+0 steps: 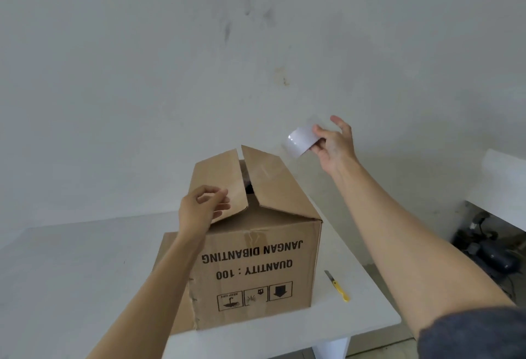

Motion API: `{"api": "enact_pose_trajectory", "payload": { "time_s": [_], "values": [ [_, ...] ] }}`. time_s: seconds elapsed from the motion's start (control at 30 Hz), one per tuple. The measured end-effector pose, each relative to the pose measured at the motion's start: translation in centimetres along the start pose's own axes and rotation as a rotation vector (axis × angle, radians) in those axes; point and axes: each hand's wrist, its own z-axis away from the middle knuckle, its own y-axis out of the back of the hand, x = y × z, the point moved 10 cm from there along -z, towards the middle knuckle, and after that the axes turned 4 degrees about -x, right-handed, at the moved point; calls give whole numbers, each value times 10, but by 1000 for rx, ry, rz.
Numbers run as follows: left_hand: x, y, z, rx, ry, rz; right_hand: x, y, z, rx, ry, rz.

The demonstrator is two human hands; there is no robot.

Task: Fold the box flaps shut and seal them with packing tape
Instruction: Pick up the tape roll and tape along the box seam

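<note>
A brown cardboard box (256,267) stands on the white table (85,273), its print upside down toward me. Its two top flaps (273,185) lean together with a dark gap between them. My left hand (203,208) rests at the near edge of the left flap, fingers curled, thumb and fingertips pinched together; a clear tape strip seems to run from it, though I cannot make it out for sure. My right hand (334,142) is raised above and right of the box and grips a roll of clear packing tape (300,138).
A yellow utility knife (337,286) lies on the table right of the box. The table's right edge falls off near there. Dark equipment (489,250) sits on the floor at the right, under a white ledge (503,176). A grey wall is behind.
</note>
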Motion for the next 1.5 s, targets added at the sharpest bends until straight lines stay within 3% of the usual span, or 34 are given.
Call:
{"api": "enact_pose_trajectory", "payload": {
  "time_s": [0.13, 0.33, 0.47, 0.63, 0.77, 1.17, 1.5],
  "values": [
    [-21, -6, 21, 71, 14, 72, -10, -27, 6, -45, 45, 59],
    [-14, -12, 18, 58, -37, -51, -5, -41, 14, -56, -19, 155],
    [-12, -13, 10, 20, -33, -196, 18, -42, 11, -199, -111, 194],
    [-38, -8, 14, 10, 93, -45, 56, -35, 5, -351, -238, 88],
    [-53, -3, 22, 51, 97, 116, 89, -23, 8, -335, -314, 64],
    [-60, 0, 30, 18, 92, 228, 116, -5, 19, -258, -338, -37],
    [-59, -6, 40, 31, -35, 167, 124, 8, 25, -202, -332, -50]
  ]
}}
